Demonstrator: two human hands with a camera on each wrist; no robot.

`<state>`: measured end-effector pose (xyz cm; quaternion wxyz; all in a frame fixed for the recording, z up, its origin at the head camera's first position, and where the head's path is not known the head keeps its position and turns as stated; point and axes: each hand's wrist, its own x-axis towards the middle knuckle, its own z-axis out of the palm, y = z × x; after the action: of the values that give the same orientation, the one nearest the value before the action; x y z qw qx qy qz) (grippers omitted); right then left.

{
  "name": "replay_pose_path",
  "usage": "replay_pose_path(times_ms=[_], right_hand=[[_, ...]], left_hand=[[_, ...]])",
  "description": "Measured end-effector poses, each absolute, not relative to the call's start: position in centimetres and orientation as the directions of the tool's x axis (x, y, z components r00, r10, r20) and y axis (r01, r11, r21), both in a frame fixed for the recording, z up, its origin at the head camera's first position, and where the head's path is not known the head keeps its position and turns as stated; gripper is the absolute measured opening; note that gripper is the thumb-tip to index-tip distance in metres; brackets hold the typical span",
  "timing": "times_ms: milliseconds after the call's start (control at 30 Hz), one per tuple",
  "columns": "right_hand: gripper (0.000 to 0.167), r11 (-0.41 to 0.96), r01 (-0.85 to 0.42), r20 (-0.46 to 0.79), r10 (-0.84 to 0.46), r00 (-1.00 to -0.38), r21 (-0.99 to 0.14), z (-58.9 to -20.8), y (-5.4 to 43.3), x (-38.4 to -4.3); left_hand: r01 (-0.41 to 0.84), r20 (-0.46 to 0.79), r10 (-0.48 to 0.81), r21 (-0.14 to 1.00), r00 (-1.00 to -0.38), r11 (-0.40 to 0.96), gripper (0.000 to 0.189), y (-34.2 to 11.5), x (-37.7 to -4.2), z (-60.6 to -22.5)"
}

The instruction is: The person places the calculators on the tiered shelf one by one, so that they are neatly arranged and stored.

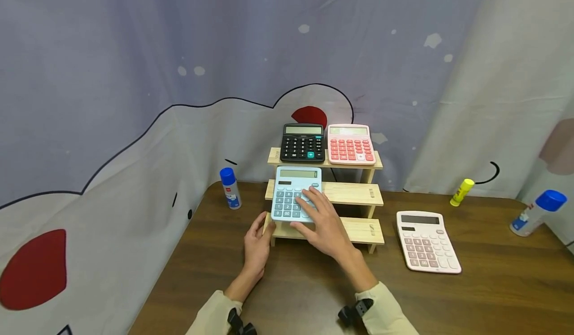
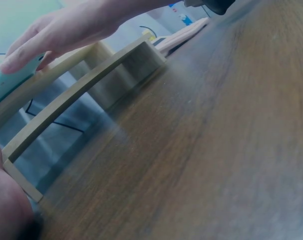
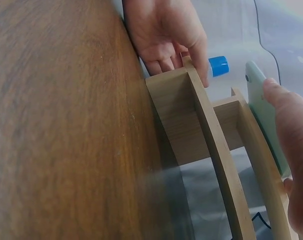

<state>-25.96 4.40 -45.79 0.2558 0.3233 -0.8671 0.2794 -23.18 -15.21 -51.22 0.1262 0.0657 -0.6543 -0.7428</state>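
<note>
A three-tier wooden stand (image 1: 354, 229) stands on the table. A light blue calculator (image 1: 285, 203) leans on its middle tier at the left, display upward. My right hand (image 1: 326, 221) lies over the calculator's lower right, its fairly straight fingers touching the keys and its thumb near the lower edge. With its thumb on the board and fingers behind the side panel, my left hand (image 1: 257, 248) grips the left end of the bottom tier; the right wrist view shows this left hand (image 3: 166, 35) too. A black calculator (image 1: 302, 144) and a pink calculator (image 1: 351, 144) sit side by side on the top tier.
A white calculator (image 1: 429, 243) lies on the table to the right of the stand. Blue-capped white tubes stand at the left (image 1: 231, 190) and far right (image 1: 535, 215). A small yellow tube (image 1: 462, 192) is near the back edge, before a patterned curtain (image 1: 224, 36).
</note>
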Motion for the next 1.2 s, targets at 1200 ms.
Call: replay_pose_path(times_ms=[1200], right_hand=[[0.065,0.697,-0.615,0.716,-0.209,-0.666,-0.369,-45.4,13.0,-23.6]], left_hand=[[0.120,0.071,-0.271,0.978,-0.960,-0.168,0.057,-15.2,-23.2,-51.1]])
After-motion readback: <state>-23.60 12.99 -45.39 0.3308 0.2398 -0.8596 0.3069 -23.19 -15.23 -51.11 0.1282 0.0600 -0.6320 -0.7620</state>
